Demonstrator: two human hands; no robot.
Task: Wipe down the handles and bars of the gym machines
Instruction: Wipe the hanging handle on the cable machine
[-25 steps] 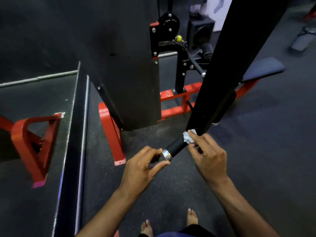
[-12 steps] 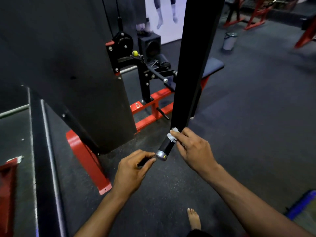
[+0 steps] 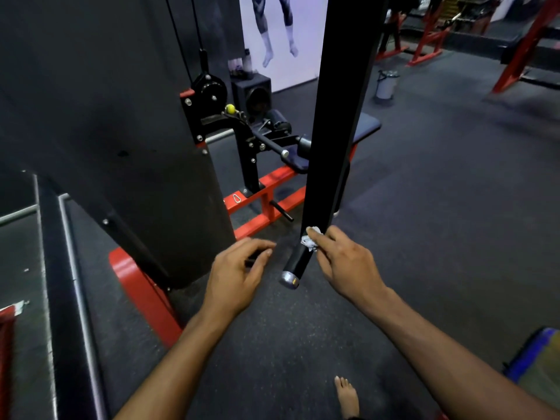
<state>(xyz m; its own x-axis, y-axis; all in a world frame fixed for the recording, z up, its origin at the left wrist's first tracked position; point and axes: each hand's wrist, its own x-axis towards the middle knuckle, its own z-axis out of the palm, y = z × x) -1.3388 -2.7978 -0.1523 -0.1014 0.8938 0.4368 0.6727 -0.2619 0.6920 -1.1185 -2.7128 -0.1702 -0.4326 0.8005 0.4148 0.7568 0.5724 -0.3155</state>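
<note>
— Handle (image 3: 295,262), black with a silver cap at its end: where is it exactly?

— It is the low end of a long black bar (image 3: 339,116) that comes down steeply from the top of the view. The capped end hangs free above the dark rubber floor (image 3: 439,207), in the middle of the view, between the two hands.

— What does the right hand (image 3: 348,265) do?

— It presses a small crumpled white wipe (image 3: 309,241) against the upper part of the handle, where the grip meets the bar. The fingers are curled over the wipe and the index finger lies on top of it.

— And the left hand (image 3: 235,278)?

— It is apart from the handle, just to its left. The fingers are loosely bent and point toward the handle, but they do not touch it. Something dark shows under the fingers; I cannot tell if it is held or only lies behind them.

— What is around?

— Behind the left hand stands a big black panel (image 3: 121,131) of the machine on a red frame (image 3: 142,289). Farther back I see a pulley (image 3: 209,89) with cables, a yellow knob (image 3: 230,109) and a padded bench (image 3: 365,125). A small bin (image 3: 385,85) stands on the floor at the back, and more red frames at the upper right. One bare foot (image 3: 348,397) of the person is at the bottom edge.
</note>
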